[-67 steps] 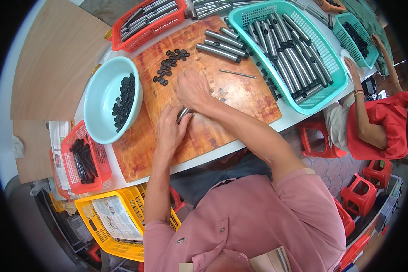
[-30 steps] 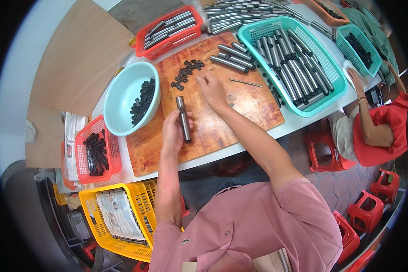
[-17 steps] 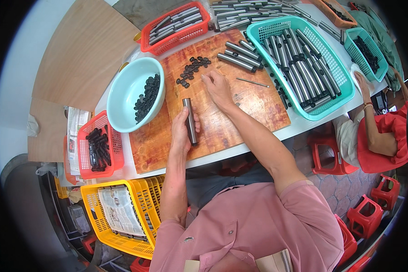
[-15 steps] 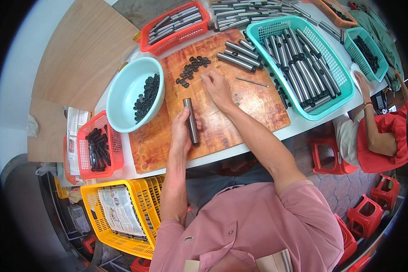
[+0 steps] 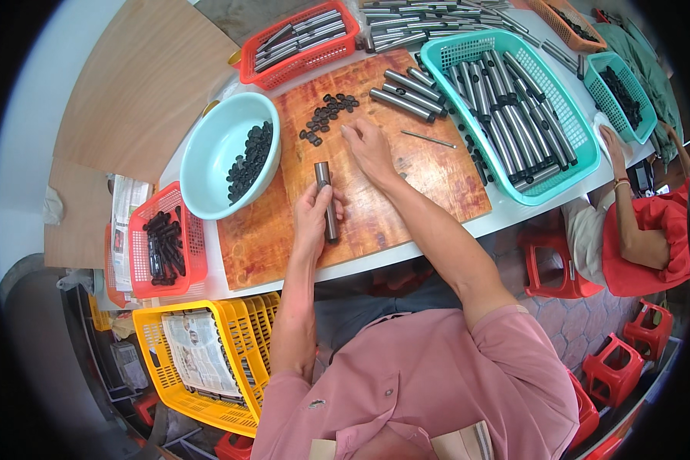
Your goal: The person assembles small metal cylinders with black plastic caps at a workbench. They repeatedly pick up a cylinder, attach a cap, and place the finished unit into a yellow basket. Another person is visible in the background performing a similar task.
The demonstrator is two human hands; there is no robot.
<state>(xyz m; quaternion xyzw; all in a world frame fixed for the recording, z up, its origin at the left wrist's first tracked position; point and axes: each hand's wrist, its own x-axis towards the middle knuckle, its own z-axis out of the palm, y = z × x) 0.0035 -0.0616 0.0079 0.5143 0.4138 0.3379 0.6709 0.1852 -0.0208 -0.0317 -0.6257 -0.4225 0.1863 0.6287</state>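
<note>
My left hand is wrapped round a dark grey metal tube, its thumb across the front. The tube points away from me over the stained wooden board. Farther off, my right hand rests with curled fingers close to a loose group of small black caps. Whatever its fingertips may pinch is too small to make out. A thin metal rod lies right of that hand. Several shiny tubes with black ends lie beyond it on the board.
Left of the board stands a pale blue basin of black caps, beside a red basket of black parts. A turquoise basket of tubes stands right. A red basket and loose tubes lie behind. A co-worker's hand is at far right.
My left thumb has shifted across the front of the tube, and the tube stands slightly more upright. My right hand stays nearly in place by the black caps.
</note>
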